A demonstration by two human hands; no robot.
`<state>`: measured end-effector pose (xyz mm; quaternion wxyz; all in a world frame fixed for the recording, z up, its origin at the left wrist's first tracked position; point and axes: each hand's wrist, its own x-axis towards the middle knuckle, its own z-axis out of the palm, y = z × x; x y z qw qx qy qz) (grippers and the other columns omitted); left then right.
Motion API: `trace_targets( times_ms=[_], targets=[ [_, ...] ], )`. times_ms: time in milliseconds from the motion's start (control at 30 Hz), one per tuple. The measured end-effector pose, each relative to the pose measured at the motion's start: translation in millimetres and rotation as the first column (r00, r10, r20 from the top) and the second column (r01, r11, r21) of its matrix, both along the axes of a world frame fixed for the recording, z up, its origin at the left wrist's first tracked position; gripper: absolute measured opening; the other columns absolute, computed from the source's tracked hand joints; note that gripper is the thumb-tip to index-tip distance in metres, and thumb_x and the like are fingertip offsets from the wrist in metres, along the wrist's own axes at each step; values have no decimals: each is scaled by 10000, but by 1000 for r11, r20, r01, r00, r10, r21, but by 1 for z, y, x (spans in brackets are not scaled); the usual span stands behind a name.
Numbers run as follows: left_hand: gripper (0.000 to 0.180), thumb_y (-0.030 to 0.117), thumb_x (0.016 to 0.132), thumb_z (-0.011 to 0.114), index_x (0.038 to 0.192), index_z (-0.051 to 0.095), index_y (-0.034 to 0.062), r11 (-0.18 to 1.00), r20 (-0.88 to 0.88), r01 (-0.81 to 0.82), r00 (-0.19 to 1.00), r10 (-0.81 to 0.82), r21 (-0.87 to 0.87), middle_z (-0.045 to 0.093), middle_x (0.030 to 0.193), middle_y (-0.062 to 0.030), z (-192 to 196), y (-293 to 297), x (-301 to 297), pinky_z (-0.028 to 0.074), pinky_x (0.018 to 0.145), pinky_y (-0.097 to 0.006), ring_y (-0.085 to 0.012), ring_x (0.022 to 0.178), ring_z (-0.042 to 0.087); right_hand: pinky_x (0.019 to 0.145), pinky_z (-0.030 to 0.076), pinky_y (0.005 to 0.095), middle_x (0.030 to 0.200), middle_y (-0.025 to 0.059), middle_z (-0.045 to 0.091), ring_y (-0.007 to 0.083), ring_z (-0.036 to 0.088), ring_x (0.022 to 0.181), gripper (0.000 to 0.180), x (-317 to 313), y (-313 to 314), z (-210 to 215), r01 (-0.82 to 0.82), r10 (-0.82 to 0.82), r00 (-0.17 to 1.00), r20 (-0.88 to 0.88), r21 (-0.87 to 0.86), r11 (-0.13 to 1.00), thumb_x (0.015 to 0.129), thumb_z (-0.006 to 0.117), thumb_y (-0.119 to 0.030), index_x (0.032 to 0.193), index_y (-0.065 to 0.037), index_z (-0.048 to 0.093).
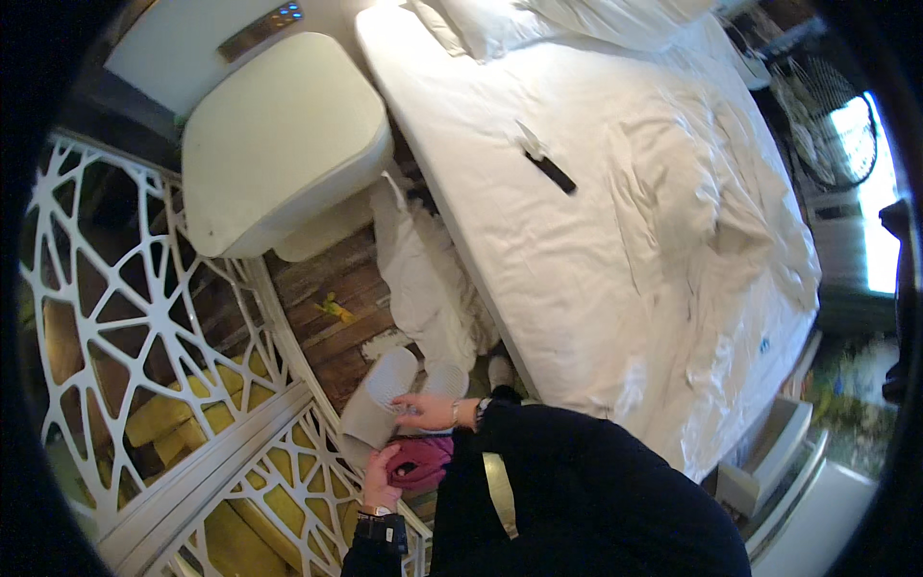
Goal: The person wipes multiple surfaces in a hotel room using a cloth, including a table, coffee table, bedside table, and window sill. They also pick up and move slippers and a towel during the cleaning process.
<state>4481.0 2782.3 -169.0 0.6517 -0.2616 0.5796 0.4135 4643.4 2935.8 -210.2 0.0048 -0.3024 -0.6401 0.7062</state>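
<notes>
Low in the view, my left hand (381, 485) has its fingers closed on the edge of a maroon cloth (433, 452) with a small dark opening. My right hand (430, 412) reaches leftward just above it, fingers stretched out and apart. Its fingertips are over a pale, rounded thing with a dotted surface (392, 377), whose plain greyish side (362, 415) slopes down to the left. I cannot tell what it is, or whether the fingers touch it. Beside it is a similar pale rounded shape (446, 381), partly behind my right hand.
A bed with a rumpled white sheet (567, 279) fills the right, with a black-handled knife-like tool (551, 173) on it. White cloth (418, 279) lies on the wooden floor beside the bed. A cream rounded table (288, 135), white lattice panel (154, 308) and black fan (832, 125) stand around.
</notes>
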Motion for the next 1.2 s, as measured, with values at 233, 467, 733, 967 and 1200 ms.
trace_targets(
  times_ms=[233, 467, 733, 967, 1200],
  targets=[
    [229, 110, 802, 695, 1010, 605, 141, 987, -169, 155, 975, -145, 47, 658, 945, -2, 28, 21, 33, 468, 629, -264, -156, 855, 623, 1050, 340, 459, 1367, 206, 453, 365, 428, 1235, 655, 129, 337, -26, 108, -838, 543, 51, 985, 131, 842, 614, -216, 1418, -41, 356],
    [288, 86, 830, 669, 1096, 558, 73, 991, -217, 128, 967, -132, -33, 654, 995, -82, 21, 27, 56, 560, 750, -371, -225, 889, 655, 821, 467, 482, 989, 69, 665, 303, 580, 1012, 181, 196, 418, -50, 200, -889, 452, 70, 963, 178, 839, 595, -175, 993, -131, 680],
    [426, 436, 924, 592, 1187, 573, 101, 999, 0, 21, 1000, -21, -29, 657, 1108, -83, 3, 49, 77, 533, 782, -411, -231, 964, 638, 681, 509, 371, 867, 146, 661, 305, 639, 765, 131, 87, 122, -16, 374, -380, 922, -72, 417, 828, 832, 624, -120, 935, -39, 638],
    [312, 301, 933, 619, 1137, 592, 65, 969, -126, 246, 961, -248, -34, 672, 1030, -34, -8, 72, 80, 519, 638, -290, -147, 848, 647, 699, 512, 364, 875, 170, 659, 280, 652, 783, 265, 65, 5, 1, 116, -127, 987, -98, -111, 987, 855, 645, -189, 1075, -43, 640],
    [250, 189, 889, 648, 1120, 600, 107, 962, -249, 269, 936, -248, 51, 675, 944, 5, -13, 63, 78, 461, 490, -266, -132, 758, 645, 781, 465, 435, 1016, 162, 582, 337, 563, 903, 447, 162, 294, -42, 194, -663, 743, -88, 977, 87, 750, 596, -125, 1187, -54, 542]
  ],
)
